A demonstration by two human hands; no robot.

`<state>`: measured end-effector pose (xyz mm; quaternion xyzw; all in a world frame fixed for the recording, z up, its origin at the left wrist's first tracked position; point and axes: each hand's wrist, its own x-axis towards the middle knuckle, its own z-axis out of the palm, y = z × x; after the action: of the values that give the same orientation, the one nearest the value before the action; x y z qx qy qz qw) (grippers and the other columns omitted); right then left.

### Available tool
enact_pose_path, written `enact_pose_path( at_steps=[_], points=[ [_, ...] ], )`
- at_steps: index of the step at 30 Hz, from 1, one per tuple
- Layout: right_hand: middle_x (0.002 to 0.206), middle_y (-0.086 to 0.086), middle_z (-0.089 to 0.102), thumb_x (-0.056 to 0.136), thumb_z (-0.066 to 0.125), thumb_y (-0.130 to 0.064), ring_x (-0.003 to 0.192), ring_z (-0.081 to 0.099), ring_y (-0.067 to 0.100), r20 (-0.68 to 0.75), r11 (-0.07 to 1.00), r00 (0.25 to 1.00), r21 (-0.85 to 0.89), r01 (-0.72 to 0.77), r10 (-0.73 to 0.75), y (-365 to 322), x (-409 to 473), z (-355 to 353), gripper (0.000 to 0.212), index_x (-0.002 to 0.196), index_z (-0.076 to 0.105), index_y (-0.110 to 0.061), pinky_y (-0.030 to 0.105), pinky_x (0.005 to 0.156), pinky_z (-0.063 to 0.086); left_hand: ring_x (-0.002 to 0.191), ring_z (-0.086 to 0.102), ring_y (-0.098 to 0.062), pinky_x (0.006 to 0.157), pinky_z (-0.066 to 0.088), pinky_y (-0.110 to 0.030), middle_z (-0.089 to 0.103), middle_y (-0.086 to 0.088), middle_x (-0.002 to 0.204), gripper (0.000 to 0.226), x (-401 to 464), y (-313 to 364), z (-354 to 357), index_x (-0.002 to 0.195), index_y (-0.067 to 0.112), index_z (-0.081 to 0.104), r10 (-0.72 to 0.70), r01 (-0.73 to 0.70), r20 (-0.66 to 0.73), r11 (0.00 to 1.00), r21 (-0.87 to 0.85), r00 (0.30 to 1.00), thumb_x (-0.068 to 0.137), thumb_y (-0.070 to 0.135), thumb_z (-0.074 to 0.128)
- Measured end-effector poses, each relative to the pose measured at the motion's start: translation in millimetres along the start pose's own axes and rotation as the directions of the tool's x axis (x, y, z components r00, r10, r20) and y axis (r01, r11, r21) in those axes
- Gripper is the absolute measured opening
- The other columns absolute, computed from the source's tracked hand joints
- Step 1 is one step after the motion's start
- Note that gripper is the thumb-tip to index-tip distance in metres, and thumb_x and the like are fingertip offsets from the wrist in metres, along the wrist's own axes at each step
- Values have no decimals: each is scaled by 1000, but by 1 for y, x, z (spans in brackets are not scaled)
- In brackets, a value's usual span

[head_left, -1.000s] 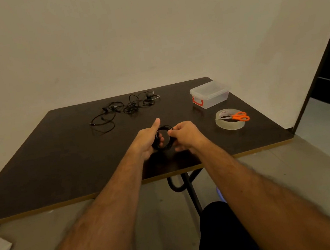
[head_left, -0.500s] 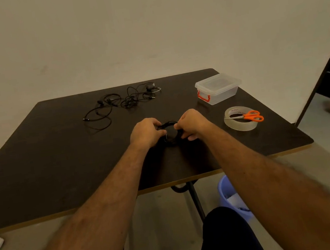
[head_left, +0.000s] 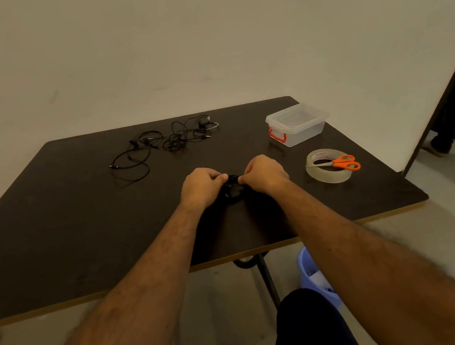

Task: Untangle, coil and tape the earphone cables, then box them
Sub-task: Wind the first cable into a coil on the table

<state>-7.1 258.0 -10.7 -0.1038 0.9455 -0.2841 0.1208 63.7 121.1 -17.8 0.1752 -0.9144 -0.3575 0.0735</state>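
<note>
Room: plain pale wall behind a dark brown table; glossy floor, a dark doorway on the right, a blue bin under the near right edge.
Coil in hand: a small black coil of earphone cable sits just above the table's middle, between my two fists.
Left hand: my left hand has its fingers curled tight, pinching the left side of the coil.
Right hand: my right hand is curled the same way, pinching the coil's right side at the top, thumb to thumb with the left.
Done so far: this one cable looks wound into a loop; I judge it is not taped yet, as I see no tape on it, though it is small and dark.
Still tangled: a loose heap of black earphone cables lies at the far left, well apart from my hands.
Tape: the clear tape roll lies flat to the right, with orange-handled scissors resting across its top.
Box: the clear plastic box with a red clasp stands at the far right, lid on; whether it holds anything I cannot tell.
Left to do: tape this coil, sort out the heap, then box everything.
</note>
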Motion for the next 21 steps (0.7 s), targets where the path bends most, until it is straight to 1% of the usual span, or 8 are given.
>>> enact_pose_path(
  at_steps=[3,7,9,12,14,16,19,21],
  points=[
    [91,2,67,92,65,-36,81,64,14,-3,999,1000,32,21,-21,4,1,-2,23,101,69,-16,31,72,55,86,62,-15,82,54,-35,69,2,99,32,0,1,2,117,20,70,-18,17,-18,1000,-18,1000,99,40,54],
    [90,3,67,95,62,-32,80,63,13,-17,996,999,78,50,-49,10,-1,-4,21,102,70,-14,35,82,57,88,61,-14,86,55,-38,70,0,109,34,-3,3,2,119,20,70,-31,30,-29,998,-51,999,99,41,52],
    [88,0,65,94,64,-28,79,61,12,-22,993,998,103,63,-61,12,-3,-4,17,104,70,-15,35,83,57,84,62,-14,84,57,-39,69,2,105,33,-5,3,3,120,20,69,-43,41,-28,996,-76,999,99,40,53],
    [87,-2,63,93,65,-27,79,60,11,-25,989,997,126,82,-79,11,-5,-4,16,104,69,-17,34,83,56,75,63,-13,70,58,-32,66,5,99,34,-6,2,4,123,20,67,-57,54,-25,994,-94,998,98,39,55],
    [87,-4,62,93,65,-28,78,60,10,-43,986,996,144,89,-84,11,-7,-4,15,103,68,-18,34,83,56,72,64,-12,65,57,-28,67,2,108,39,-7,1,5,128,19,64,-71,68,-26,993,-95,997,97,40,57],
    [85,-3,62,94,65,-27,76,59,10,-64,983,995,162,87,-77,13,-8,-5,11,100,67,-19,34,82,57,70,65,-12,68,58,-29,67,0,113,45,-7,1,6,131,16,61,-86,84,-20,991,-107,996,95,43,60],
    [87,0,63,93,64,-21,78,61,11,-75,984,995,162,76,-64,14,-8,-6,5,89,62,-20,36,84,58,66,65,-11,75,59,-32,66,2,95,45,-8,3,7,126,16,62,-112,112,-2,988,-109,994,92,45,63],
    [92,1,63,91,67,-17,87,64,13,-75,982,996,175,69,-57,13,-8,-6,7,95,62,-19,37,86,58,68,66,-12,77,60,-33,64,4,88,40,-7,4,8,123,16,63,-133,133,8,984,-118,991,92,41,65]
  ],
)
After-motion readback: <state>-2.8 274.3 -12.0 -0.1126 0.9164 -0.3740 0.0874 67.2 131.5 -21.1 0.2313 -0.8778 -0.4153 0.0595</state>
